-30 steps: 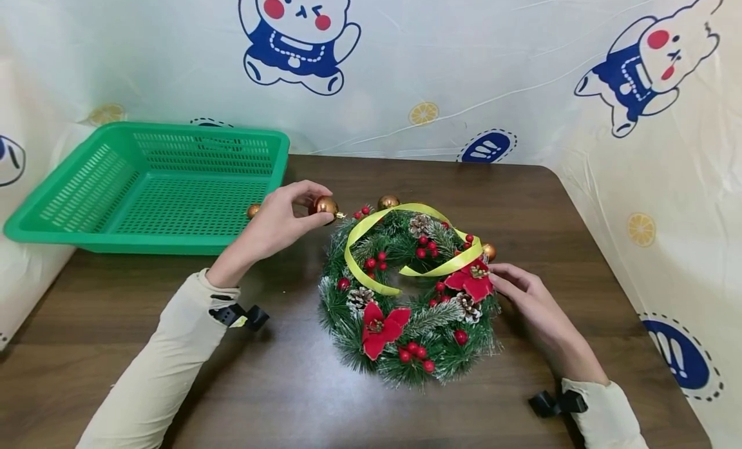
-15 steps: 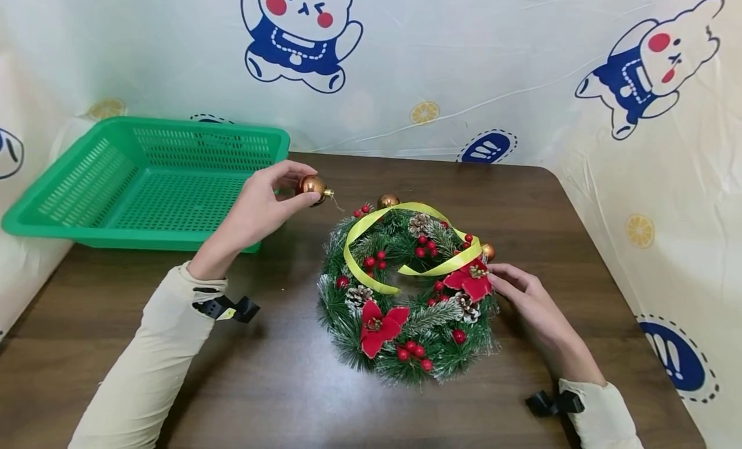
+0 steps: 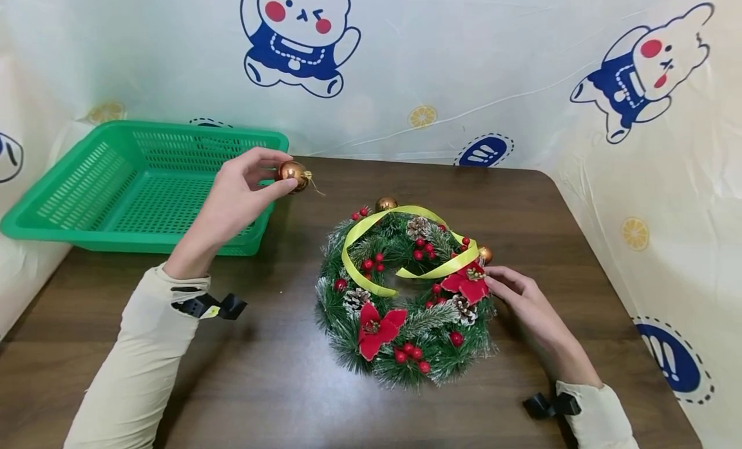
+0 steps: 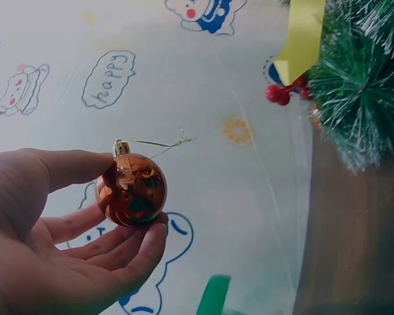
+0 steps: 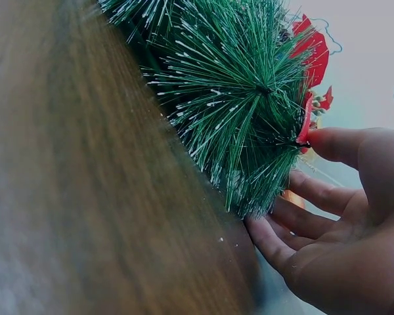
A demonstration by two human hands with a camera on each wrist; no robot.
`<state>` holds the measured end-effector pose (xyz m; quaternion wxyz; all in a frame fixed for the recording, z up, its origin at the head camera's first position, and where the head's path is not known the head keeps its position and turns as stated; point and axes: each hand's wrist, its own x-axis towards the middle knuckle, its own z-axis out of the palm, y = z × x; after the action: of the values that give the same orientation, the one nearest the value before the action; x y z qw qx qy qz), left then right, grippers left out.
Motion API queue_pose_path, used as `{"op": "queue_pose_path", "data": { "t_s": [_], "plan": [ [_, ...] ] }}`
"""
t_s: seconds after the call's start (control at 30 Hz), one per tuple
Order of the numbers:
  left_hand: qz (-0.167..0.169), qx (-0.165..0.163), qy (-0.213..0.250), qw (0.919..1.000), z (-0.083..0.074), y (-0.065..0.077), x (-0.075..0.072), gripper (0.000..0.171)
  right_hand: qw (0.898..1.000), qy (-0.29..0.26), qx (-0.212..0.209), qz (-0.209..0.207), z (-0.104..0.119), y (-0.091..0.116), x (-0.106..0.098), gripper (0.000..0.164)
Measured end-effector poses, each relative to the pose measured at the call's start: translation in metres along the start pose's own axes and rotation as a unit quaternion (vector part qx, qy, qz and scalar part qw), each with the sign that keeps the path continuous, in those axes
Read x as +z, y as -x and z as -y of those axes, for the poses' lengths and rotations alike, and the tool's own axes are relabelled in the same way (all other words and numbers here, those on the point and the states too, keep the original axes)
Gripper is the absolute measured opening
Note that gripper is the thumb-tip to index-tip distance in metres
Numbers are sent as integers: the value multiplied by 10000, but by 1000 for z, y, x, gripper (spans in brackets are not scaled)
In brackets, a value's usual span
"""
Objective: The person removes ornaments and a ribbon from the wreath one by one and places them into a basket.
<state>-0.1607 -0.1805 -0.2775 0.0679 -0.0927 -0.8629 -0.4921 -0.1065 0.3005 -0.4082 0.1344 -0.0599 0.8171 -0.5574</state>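
My left hand holds a shiny copper-coloured Christmas bauble between thumb and fingertips, near the green basket's right side. The left wrist view shows the bauble's gold cap and a loose thread. A green Christmas wreath lies flat on the table, with red poinsettias, berries, pinecones and a yellow ribbon looped on top. My right hand grips its right edge; in the right wrist view the thumb touches a red petal and the fingers lie against the needles. Two more baubles, one at the back and one at the right, sit by the wreath.
A green plastic basket with slotted walls stands at the back left of the brown wooden table. Patterned sheeting hangs behind and along both sides. Black straps with small devices are on both wrists.
My left hand has carried the bauble left and away from the wreath, toward the basket. A small bauble seen earlier in the basket is now out of sight. My right hand stays at the wreath.
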Motion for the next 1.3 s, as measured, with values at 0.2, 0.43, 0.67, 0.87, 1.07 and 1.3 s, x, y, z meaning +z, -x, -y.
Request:
{"op": "queue_pose_path", "data": {
  "t_s": [0.2,0.43,0.67,0.87,1.07,1.3],
  "plan": [
    [-164,-143,33,9998,4,2,-11,44,10000,-39,24,-6,-4,0,2,44],
    [-279,-243,-47,9993,8,1,-16,44,10000,-65,21,9,-5,1,5,45],
    [-434,-343,333,9979,13,0,-26,44,10000,-40,-39,18,-4,0,4,43],
    [-591,-425,487,9962,20,-2,-30,45,10000,34,-48,9,-1,1,0,43],
    [-760,-535,408,9948,31,0,-37,45,9999,93,-74,-3,2,1,1,44],
    [-915,-606,197,9938,50,2,-46,45,9999,57,-93,-7,0,0,1,43]
  ]
}}
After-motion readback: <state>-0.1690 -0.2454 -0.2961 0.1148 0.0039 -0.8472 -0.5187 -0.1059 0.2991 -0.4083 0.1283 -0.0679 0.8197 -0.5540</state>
